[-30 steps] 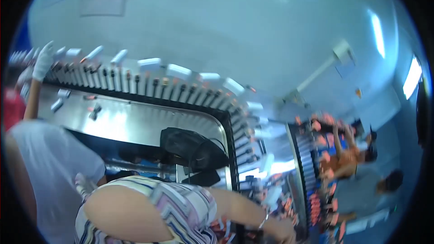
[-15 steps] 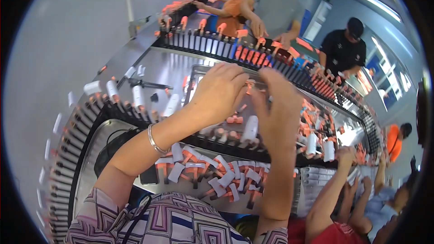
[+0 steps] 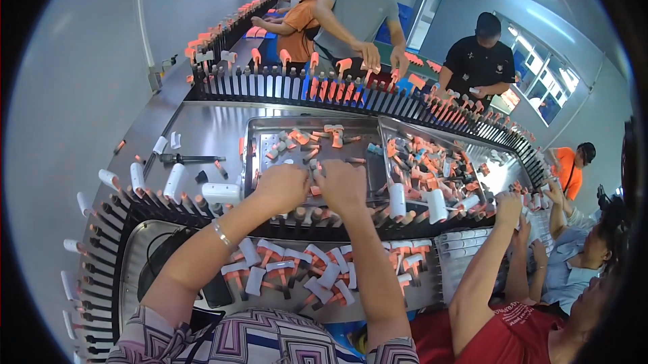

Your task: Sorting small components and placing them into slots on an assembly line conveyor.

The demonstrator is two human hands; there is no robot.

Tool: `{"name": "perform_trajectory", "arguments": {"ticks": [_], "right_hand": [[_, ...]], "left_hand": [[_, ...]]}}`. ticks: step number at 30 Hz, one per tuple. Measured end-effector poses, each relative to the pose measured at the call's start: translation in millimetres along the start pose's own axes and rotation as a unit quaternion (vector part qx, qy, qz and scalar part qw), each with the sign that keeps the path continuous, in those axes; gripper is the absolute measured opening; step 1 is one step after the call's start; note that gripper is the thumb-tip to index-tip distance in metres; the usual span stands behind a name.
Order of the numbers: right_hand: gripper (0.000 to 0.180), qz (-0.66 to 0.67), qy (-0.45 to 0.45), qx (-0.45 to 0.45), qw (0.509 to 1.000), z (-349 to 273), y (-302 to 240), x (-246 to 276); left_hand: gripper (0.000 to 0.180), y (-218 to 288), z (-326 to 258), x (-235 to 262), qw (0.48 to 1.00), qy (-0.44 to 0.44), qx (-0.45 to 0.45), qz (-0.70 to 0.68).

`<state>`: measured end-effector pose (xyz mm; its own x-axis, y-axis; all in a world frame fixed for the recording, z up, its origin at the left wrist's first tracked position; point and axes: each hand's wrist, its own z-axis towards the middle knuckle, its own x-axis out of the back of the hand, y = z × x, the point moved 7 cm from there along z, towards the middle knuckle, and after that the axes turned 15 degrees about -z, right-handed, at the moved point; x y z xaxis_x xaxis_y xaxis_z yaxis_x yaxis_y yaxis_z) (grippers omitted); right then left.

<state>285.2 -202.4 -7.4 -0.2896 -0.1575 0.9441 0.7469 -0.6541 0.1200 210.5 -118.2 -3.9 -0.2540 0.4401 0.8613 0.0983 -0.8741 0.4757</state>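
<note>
Over the near side of a metal tray [image 3: 251, 136], my left hand [image 3: 283, 185] and my right hand [image 3: 342, 187] are close together, both with curled fingers. A small piece seems to be pinched between them, but the fingers hide most of it. Orange T-shaped pieces with grey ends [image 3: 333, 134] lie loose in the tray beyond my hands. Just below my wrists runs a row of black upright holders [image 3: 300, 215], some topped with orange-and-grey parts. One white cap-like piece [image 3: 221, 193] lies beside my left forearm, and another white piece [image 3: 397, 202] stands right of my right hand.
A second tray [image 3: 386, 141] heaped with orange pieces adjoins on the right. White-headed orange pieces [image 3: 329, 274] are piled on the metal shelf nearest me. The holder track [image 3: 236, 87] curves around the table. Co-workers stand across it; a co-worker's forearm [image 3: 482, 256] reaches in at right.
My right hand, raised and blurred before with fingers apart, has come down beside my left hand. Both hands are now closed and lower over the tray. The whole view has shifted.
</note>
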Motion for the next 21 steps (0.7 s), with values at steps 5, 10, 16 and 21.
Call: {"name": "perform_trajectory", "arguments": {"ticks": [5,10,16,21], "right_hand": [[0.032,0.107,0.179,0.052,0.977,-29.3,-33.1,51.8],[0.036,0.177,0.269,0.045,0.946,-32.6,5.1,176.0],[0.033,0.043,0.337,-0.049,0.939,-29.1,70.0,167.2],[0.025,-0.12,-0.186,-0.01,0.975,-18.7,37.7,-11.7]], "left_hand": [[0.026,-0.5,-25.7,40.1,0.986,0.124,-0.104,0.041],[0.03,72.7,-32.0,96.1,0.938,0.232,-0.246,-0.072],[0.027,108.2,9.6,62.2,0.928,0.223,-0.264,-0.137],[0.022,43.9,25.5,-43.7,0.994,-0.105,0.031,0.012]]}}
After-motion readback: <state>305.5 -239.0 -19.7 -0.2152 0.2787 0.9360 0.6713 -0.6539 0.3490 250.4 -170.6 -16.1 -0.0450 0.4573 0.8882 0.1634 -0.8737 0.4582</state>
